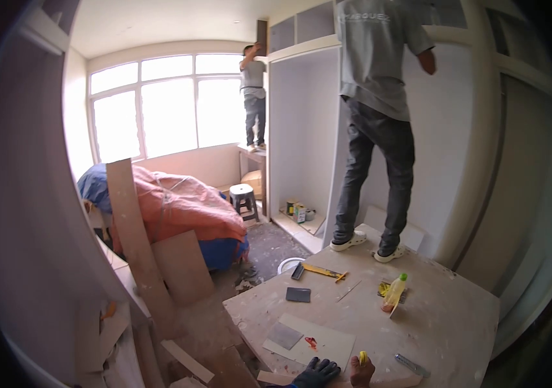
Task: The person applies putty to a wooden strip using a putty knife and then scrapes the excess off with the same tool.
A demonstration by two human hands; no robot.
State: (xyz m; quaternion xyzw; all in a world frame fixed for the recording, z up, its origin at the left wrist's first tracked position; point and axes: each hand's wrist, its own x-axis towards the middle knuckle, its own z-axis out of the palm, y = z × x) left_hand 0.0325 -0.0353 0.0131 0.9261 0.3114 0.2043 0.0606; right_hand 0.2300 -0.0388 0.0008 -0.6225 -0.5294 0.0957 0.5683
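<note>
My left hand (318,374), in a dark glove, rests with fingers spread at the near edge of the work surface (431,323). Beside it, my right hand (361,374) is closed around a small yellow object (363,357) whose kind I cannot make out. Just beyond my left hand lies a pale sheet (337,343) with a red smear (311,343) and a flat grey plate (285,336) on it. To the right of my right hand is a clear, tube-like item (412,364). A wooden strip (276,377) lies partly hidden by my left hand.
A yellow-and-black tool (321,271), a dark grey block (298,295) and a green-capped bottle (394,291) lie farther off. One person (379,129) stands on the surface; another person (253,97) stands by the windows. Boards (182,265) and a covered heap (179,207) occupy the left.
</note>
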